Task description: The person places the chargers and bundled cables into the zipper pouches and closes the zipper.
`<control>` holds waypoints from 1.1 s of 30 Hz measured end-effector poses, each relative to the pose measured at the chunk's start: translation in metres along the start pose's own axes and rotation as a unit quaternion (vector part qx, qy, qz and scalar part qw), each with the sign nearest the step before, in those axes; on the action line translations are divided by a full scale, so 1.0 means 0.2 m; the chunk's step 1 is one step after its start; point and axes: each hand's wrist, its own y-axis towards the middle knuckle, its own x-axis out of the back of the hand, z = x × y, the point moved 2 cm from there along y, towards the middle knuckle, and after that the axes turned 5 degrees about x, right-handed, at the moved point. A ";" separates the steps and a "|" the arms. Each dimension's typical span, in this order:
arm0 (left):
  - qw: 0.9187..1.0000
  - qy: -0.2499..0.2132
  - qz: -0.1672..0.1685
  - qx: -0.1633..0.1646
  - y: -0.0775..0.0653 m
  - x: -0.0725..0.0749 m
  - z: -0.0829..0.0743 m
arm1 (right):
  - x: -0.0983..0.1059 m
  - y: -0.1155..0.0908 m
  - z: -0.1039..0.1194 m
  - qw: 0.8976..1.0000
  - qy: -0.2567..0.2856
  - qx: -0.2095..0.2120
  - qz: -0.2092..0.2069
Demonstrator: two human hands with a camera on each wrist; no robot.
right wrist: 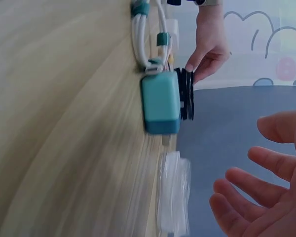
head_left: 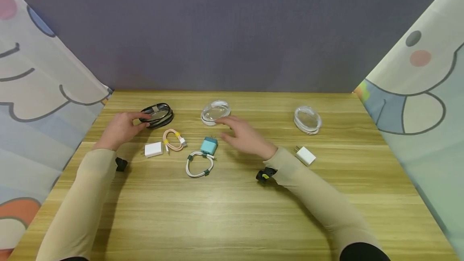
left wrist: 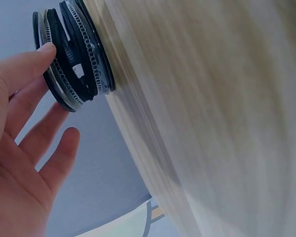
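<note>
My left hand (head_left: 121, 130) pinches the near-left edge of a coiled black cable (head_left: 167, 121) at the back left. In the left wrist view, thumb and fingers grip one side of the coil (left wrist: 91, 59), whose other side is against the wood. My right hand (head_left: 248, 138) hovers with loosely spread fingers and holds nothing. Its fingertips are nearest a white cable coil in clear wrap (head_left: 205, 120) and a teal charger (head_left: 208, 146). Below that charger lies a white cable with green ties (head_left: 188, 169).
A white charger (head_left: 154, 149) and a pink cable with yellow ties (head_left: 168, 145) lie near the left hand. Farther right are another white cable coil (head_left: 314, 129) and a white charger (head_left: 305, 156). A grey panel (head_left: 232, 31) rises behind the wooden table (head_left: 217, 220).
</note>
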 end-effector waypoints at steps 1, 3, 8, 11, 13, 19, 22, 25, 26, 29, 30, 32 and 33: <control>1.000 -0.001 -0.002 0.000 0.00 0.00 0.00 | -0.01 0.01 0.01 1.000 0.005 0.000 0.000; 1.000 -0.001 -0.006 -0.003 -0.01 0.00 0.00 | -0.03 0.03 0.02 1.000 0.014 -0.003 0.004; 1.000 -0.002 -0.014 -0.013 -0.02 0.01 -0.01 | -0.06 0.08 0.05 0.999 0.034 -0.007 0.015; 1.000 0.001 -0.017 -0.014 -0.02 0.02 -0.02 | -0.08 0.11 0.08 0.999 0.045 -0.006 0.024; 1.000 0.006 -0.015 -0.014 -0.03 0.02 -0.02 | -0.09 0.13 0.09 0.998 0.049 -0.006 0.031; 1.000 0.000 -0.008 -0.012 -0.04 0.03 -0.02 | -0.16 0.23 0.15 0.998 0.043 -0.002 0.054; 1.000 -0.005 -0.008 -0.007 -0.05 0.04 -0.02 | -0.20 0.28 0.19 0.997 0.034 0.010 0.066; 1.000 -0.010 -0.006 -0.001 -0.06 0.04 -0.02 | -0.24 0.33 0.22 0.995 0.057 0.018 0.075; 1.000 -0.010 -0.006 0.001 -0.06 0.04 -0.02 | -0.26 0.35 0.23 0.994 0.071 0.018 0.077; 1.000 -0.015 -0.006 0.005 -0.07 0.04 -0.01 | -0.30 0.39 0.24 0.991 0.107 0.013 0.079; 1.000 -0.016 -0.008 0.006 -0.07 0.04 -0.01 | -0.31 0.41 0.24 0.990 0.115 0.010 0.078; 1.000 -0.018 -0.011 0.003 -0.07 0.04 -0.01 | -0.33 0.43 0.25 0.991 0.112 0.005 0.078; 1.000 -0.019 -0.014 0.000 -0.07 0.05 -0.01 | -0.34 0.44 0.25 0.991 0.111 0.005 0.077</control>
